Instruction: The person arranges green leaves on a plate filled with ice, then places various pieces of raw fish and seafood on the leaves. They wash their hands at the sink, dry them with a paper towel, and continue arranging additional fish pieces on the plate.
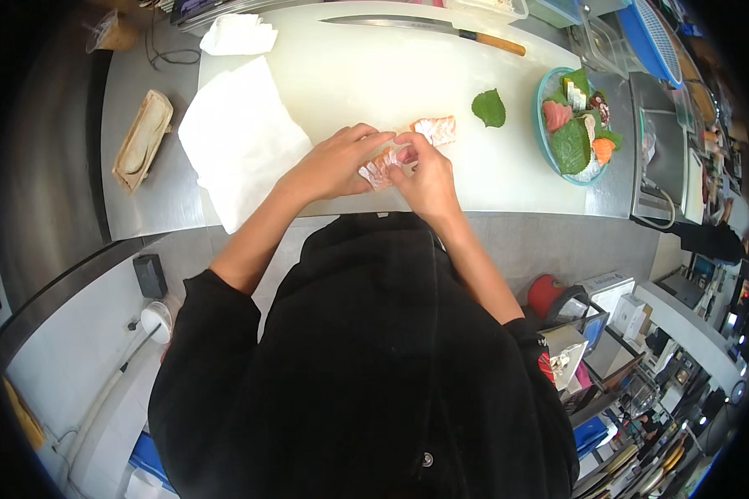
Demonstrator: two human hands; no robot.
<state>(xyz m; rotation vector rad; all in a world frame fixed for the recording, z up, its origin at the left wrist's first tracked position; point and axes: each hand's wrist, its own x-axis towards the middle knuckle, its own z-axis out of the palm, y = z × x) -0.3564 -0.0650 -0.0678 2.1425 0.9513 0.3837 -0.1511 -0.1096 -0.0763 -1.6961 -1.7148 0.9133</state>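
A piece of pale orange fish with white streaks [378,170] lies low over the white cutting board [366,79], near its front edge. My left hand [334,165] curls around it from the left, its fingers partly hidden. From the right, my right hand [429,178] pinches the same piece with thumb and fingers. Just beyond the right hand rests a second piece of fish [438,129], orange with white marbling. Farther right, a single green leaf [489,108] lies flat on the board.
Along the far edge lies a long knife [424,27], its wooden handle to the right. A turquoise bowl [543,141] of sliced fish and leaves stands at the right. White paper [237,141] covers the board's left part; a wooden tray [144,143] sits beyond it.
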